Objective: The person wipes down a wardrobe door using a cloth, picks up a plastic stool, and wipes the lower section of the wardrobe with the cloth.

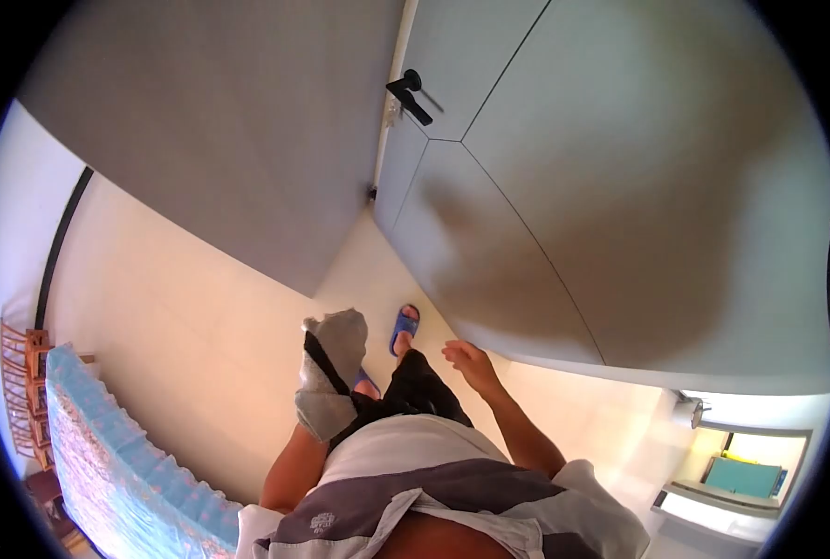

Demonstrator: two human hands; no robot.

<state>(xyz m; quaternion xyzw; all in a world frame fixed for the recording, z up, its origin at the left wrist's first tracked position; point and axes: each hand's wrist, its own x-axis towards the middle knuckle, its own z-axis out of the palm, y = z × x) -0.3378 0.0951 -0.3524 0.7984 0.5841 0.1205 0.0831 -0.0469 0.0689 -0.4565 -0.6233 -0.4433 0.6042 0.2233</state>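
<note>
While I operated from a distance, I logged one grey cloth bundle point(340, 343), black-banded, at lower centre-left of the frame, over the end of the left arm point(289, 470). Step in hand, by my judgement: holding the bundle up; shifting it called for a steady grip from beneath.

Hands, two: left hand, hidden by the bundle, fingers I could not tell; right hand point(475, 365), lower centre, holding nothing I could see, fingers slightly bent and close together.

Slippers, two, blue: one point(404, 325) at centre, one point(365, 379) partly hidden beside the bundle. Door, one, grey point(638, 196), upper right; black handle, one point(415, 101), upper centre. Frilled blue cover, one point(121, 447), lower left. Teal item, one point(743, 477), lower right. Pieces in the bundle: I could not count them.
</note>
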